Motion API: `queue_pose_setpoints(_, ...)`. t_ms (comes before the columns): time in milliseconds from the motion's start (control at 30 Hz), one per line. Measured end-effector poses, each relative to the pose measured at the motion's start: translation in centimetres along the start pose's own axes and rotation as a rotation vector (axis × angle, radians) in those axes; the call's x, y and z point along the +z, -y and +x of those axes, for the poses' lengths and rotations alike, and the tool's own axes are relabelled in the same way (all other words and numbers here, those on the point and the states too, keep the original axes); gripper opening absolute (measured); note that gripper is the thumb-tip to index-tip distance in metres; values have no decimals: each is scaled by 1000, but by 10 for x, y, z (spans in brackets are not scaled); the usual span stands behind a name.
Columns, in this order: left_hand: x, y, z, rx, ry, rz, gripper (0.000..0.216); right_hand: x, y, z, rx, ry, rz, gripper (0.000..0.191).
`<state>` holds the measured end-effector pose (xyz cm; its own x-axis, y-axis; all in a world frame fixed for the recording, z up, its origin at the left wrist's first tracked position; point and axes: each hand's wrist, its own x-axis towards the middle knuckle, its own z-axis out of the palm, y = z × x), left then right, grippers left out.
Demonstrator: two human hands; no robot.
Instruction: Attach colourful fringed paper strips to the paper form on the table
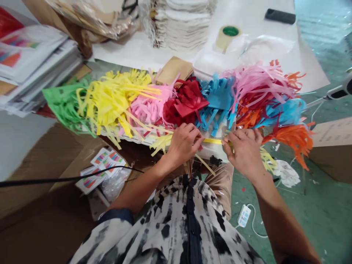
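Between my hands, at the table's front edge, runs a yellow paper tassel (213, 140), its middle twisted narrow and its fringe hanging out past both fists. My left hand (184, 143) is closed on its left part. On the right part, my right hand (243, 150) pinches with bent fingers. Just beyond lie heaps of fringed paper: green (68, 106), yellow (110, 99), pink (152, 102), dark red (185, 101) and blue (217, 95). Behind my right hand is a mixed pile with pink strips (261, 82) and orange fringe (295, 141).
A tape roll (228, 36) and a black object (280, 16) lie on the white table. Stacked white bundles (181, 25) stand at the back. Printed packets (35, 69) are piled left. Below are an open cardboard box (30, 168) and a power strip (244, 215).
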<state>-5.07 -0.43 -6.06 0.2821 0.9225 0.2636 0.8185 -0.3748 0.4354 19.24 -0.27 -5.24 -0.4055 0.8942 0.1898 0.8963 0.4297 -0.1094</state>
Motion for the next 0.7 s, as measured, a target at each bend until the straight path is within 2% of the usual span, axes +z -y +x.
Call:
queue_pose_setpoints(233,1,0,4,-44,-7,50,18,-3,5,3,28,-35,48,13)
queue_pose_setpoints(367,0,-6,5,-63,-8,138,14,-5,10,3,87,-63,-28,14)
queue_pose_setpoints(433,1,-11,5,3,-40,161,10,-6,13,1,72,-126,-63,18)
queue_pose_setpoints(567,5,-15,0,276,-42,183,16,0,16,-9,-124,-149,-2,24)
queue_pose_setpoints(633,6,-10,-3,328,-16,194,19,4,14,-15,-155,-169,-7,24)
queue_pose_setpoints(700,1,3,-7,311,-16,210,20,5,9,-19,-175,-202,-24,24)
